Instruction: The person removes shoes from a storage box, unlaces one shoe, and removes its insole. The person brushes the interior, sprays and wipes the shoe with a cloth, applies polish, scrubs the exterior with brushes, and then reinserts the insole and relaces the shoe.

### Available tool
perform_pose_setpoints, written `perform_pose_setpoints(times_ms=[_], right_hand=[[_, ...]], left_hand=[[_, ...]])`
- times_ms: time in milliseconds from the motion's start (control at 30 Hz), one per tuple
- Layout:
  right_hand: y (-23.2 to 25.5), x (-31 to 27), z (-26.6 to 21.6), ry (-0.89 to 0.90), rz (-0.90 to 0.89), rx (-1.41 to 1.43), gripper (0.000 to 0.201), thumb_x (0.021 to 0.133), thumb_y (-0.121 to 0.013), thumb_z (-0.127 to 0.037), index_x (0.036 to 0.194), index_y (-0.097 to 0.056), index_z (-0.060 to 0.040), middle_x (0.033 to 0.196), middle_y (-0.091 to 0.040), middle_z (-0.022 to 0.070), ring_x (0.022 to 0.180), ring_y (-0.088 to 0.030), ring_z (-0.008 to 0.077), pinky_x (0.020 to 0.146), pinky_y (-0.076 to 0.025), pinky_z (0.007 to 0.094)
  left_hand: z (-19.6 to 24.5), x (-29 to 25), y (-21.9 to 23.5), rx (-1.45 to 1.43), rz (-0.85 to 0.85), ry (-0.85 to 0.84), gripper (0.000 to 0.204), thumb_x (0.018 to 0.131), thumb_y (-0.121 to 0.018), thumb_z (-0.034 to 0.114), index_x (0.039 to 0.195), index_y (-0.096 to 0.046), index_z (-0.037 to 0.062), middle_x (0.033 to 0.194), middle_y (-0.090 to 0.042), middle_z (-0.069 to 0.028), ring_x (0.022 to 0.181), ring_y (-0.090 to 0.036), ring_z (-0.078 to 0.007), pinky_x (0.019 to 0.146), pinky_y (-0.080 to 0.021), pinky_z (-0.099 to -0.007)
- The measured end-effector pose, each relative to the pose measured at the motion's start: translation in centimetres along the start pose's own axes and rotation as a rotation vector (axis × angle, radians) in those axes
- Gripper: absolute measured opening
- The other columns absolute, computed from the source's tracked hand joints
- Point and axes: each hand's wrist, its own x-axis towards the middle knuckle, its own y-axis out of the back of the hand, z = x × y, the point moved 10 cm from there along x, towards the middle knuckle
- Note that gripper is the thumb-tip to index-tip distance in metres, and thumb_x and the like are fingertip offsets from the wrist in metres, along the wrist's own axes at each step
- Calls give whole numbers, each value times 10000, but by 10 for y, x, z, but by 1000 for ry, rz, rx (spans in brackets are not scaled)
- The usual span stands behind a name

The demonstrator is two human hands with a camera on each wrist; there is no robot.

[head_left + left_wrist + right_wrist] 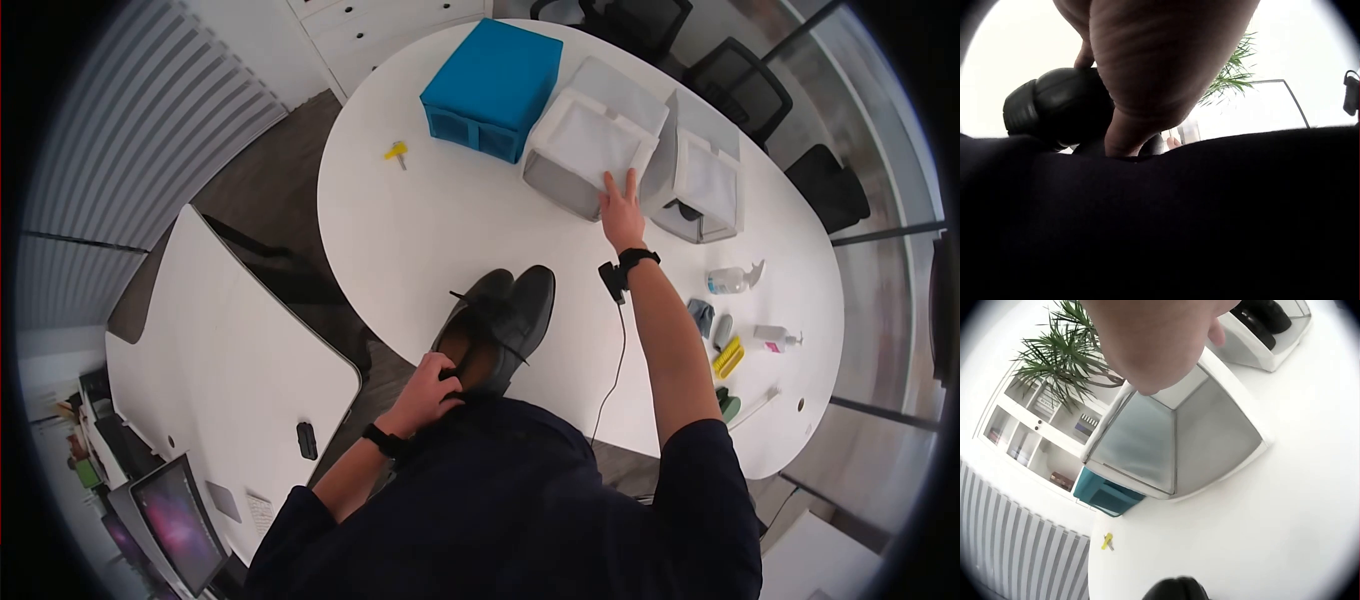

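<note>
A pair of black lace-up dress shoes (492, 325) lies at the table's near edge, toes pointing away and loose laces spread across them. My left hand (425, 392) grips the shoes at their heel openings, fingers curled over the collar; its wrist view shows the dark shoe (1063, 103) against the hand, partly hidden by dark cloth. With fingers straight and spread, my right hand (622, 208) rests on the top front edge of a white storage box (580, 150). That box's front stands open, and its inside (1175, 434) holds nothing.
A second white box (708, 185) with dark shoes inside stands to the right, a blue box (492, 85) to the left. Yellow-tagged keys (398, 153) lie on the table (400, 240). Spray bottle (733, 278), pump bottle (776, 338) and yellow brush (728, 357) sit at right.
</note>
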Motion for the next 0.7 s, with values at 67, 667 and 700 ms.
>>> perform_pose_setpoints(times_ms=[67,667,700], right_hand=[[-8,30,6,71,35,-34,490,906,-564,-256,1382,-451,-243,1534,-217,213,1235,-465,447,919,-497,479],[-59,-354,152,-331,-19,294,578,743,-561,44,1306,-434,24,1419,-309,321,1320,-329,463,1087,-344,483],[-59,-381,159,-361,-53,260,562,735,-550,53,1288,-456,21,1411,-322,314,1312,-339,459,1082,-349,484]], left_hand=[[1,5,2,8,13,-22,318,626,-817,97,844,-588,76,1060,-484,-146,1045,-481,-353,895,-431,-438],[29,67,-41,109,-30,-144,259,667,-784,116,811,-574,72,1038,-473,-146,1052,-483,-363,1038,-338,-591],[32,73,-50,134,-33,-153,256,669,-785,121,812,-578,77,1036,-474,-141,1045,-485,-359,1041,-333,-598]])
